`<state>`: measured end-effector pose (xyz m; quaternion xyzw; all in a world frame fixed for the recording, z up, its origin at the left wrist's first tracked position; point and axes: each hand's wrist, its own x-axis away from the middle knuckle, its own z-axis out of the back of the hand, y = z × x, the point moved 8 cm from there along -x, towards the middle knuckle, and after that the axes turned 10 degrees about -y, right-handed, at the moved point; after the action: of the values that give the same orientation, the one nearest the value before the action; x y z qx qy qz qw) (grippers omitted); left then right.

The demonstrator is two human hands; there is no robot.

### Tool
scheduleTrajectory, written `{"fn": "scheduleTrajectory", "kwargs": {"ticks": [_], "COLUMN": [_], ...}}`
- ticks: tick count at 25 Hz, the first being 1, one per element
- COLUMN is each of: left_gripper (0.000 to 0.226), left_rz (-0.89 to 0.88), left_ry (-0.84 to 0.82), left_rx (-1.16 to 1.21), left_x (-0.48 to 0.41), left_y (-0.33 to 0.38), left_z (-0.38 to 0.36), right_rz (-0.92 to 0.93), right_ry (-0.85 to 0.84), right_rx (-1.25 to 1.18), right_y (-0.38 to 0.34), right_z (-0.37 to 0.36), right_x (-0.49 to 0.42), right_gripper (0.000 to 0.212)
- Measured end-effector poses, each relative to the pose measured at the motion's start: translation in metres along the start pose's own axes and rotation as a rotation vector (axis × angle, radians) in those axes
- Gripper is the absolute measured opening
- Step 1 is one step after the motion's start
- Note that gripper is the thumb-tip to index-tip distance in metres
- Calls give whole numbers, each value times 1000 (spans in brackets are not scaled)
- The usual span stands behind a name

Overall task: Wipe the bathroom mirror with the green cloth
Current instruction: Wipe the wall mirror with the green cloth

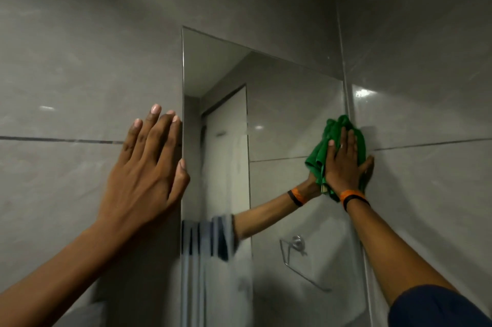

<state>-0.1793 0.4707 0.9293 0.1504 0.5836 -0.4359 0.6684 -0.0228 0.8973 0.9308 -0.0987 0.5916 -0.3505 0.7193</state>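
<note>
The frameless mirror [279,113] hangs on the grey tiled wall, in the room's right corner. My right hand [343,164] presses the bunched green cloth [338,129] flat against the glass at the mirror's right edge, about mid-height, fingers spread over it. Its reflection meets it from the left. An orange and a black band circle that wrist. My left hand [149,166] lies flat and empty on the tiles, fingertips and thumb at the mirror's left edge.
Grey tiled walls [80,73] meet in a corner [343,60] just right of the mirror. The glass reflects a door, a striped towel and a chrome wall holder [295,246].
</note>
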Motion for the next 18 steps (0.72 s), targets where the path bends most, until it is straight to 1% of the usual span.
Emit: {"fn": "scheduleTrajectory", "kwargs": {"ticks": [5, 8, 13, 16, 18], "left_gripper": [70, 71, 71, 71, 71], "left_rz": [-24, -23, -40, -34, -28], "left_ry": [-26, -49, -60, -70, -77], "left_rx": [0, 6, -8, -4, 1], "left_x": [27, 33, 38, 39, 41], "left_y": [5, 5, 7, 8, 9], "left_z": [-5, -7, -7, -8, -8], "right_rz": [-98, -148, -239, -302, -330], "right_ry": [-51, -100, -141, -168, -189], "right_rx": [14, 34, 16, 24, 44], "right_y": [61, 90, 114, 120, 121], "right_z": [-27, -41, -55, -55, -55], "right_x": [102, 155, 214, 235, 248], "right_gripper": [58, 66, 67, 58, 57]}}
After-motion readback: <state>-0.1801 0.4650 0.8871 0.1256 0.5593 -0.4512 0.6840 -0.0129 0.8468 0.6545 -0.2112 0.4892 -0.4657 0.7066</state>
